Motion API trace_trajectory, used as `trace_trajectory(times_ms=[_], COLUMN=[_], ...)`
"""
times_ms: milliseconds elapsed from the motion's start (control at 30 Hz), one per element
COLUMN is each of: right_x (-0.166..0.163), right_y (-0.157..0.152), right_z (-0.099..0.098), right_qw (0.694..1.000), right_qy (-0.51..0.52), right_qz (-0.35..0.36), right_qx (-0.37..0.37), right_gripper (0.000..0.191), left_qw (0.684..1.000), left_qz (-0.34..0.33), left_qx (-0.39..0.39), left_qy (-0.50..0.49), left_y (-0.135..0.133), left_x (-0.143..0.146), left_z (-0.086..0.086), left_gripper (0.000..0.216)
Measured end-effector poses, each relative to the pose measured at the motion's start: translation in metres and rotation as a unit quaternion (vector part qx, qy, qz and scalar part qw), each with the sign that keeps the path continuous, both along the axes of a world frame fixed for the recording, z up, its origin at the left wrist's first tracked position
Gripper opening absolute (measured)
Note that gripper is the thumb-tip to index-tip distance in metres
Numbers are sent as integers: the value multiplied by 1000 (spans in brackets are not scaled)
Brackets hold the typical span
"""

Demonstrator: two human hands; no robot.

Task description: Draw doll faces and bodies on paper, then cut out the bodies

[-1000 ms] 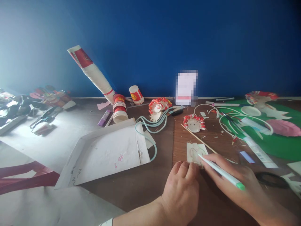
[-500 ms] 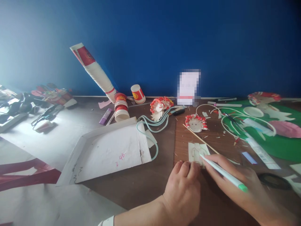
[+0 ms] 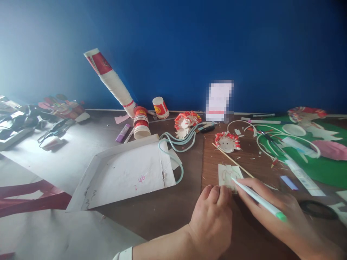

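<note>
A small pale piece of paper [image 3: 223, 173] with a faint curved outline drawn on it lies on the brown table in front of me. My left hand [image 3: 213, 213] is closed, its curled fingers resting over the paper's lower left edge; the fingertips are hidden. In a writing grip, my right hand [image 3: 279, 209] holds a white felt-tip pen [image 3: 260, 198] with a green end, and the tip meets the paper. A thin wooden stick [image 3: 230, 157] lies just behind the paper. Beyond it sits a cut paper cup [image 3: 227, 144] with a curled red-and-white rim and a drawn face.
Left of my hands lies a white cardboard box lid [image 3: 121, 173], with a pale blue cable [image 3: 180, 173] beside it. Stacked paper cups [image 3: 116, 86] lean against the blue wall. At right are a green sheet [image 3: 311, 169], a glue tube [image 3: 306, 178] and a black tape ring [image 3: 318, 209].
The view has shifted slightly, so the scene sits a little further right. Both hands keep their grip, with the pen tip still at the paper.
</note>
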State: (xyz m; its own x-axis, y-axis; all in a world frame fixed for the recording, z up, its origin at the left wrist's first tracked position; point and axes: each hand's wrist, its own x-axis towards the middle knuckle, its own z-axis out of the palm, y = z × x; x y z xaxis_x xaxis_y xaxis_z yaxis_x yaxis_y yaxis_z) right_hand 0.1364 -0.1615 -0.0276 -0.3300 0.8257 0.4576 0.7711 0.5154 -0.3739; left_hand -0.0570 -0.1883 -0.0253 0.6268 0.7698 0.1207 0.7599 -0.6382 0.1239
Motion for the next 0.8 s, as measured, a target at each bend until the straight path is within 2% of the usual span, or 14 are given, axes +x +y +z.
trace_trajectory(times_ms=[300, 467, 633, 800], right_x=[4, 4, 2, -2], right_y=[1, 0, 0, 0], right_z=[-4, -3, -3, -2], right_qw=[1000, 999, 1000, 1000], right_qy=[-4, 0, -9, -6], right_qz=[9, 10, -14, -22], right_qx=[-12, -30, -7, -11], right_gripper=[11, 12, 11, 11], left_qw=[1000, 995, 998, 999], left_qz=[1, 7, -34, -25], left_qx=[25, 99, 45, 20], left_qy=[1, -32, 23, 21], left_y=[-1, -1, 3, 6], left_x=[-1, -3, -4, -3], left_z=[-2, -3, 3, 4], left_gripper=[34, 40, 49, 49])
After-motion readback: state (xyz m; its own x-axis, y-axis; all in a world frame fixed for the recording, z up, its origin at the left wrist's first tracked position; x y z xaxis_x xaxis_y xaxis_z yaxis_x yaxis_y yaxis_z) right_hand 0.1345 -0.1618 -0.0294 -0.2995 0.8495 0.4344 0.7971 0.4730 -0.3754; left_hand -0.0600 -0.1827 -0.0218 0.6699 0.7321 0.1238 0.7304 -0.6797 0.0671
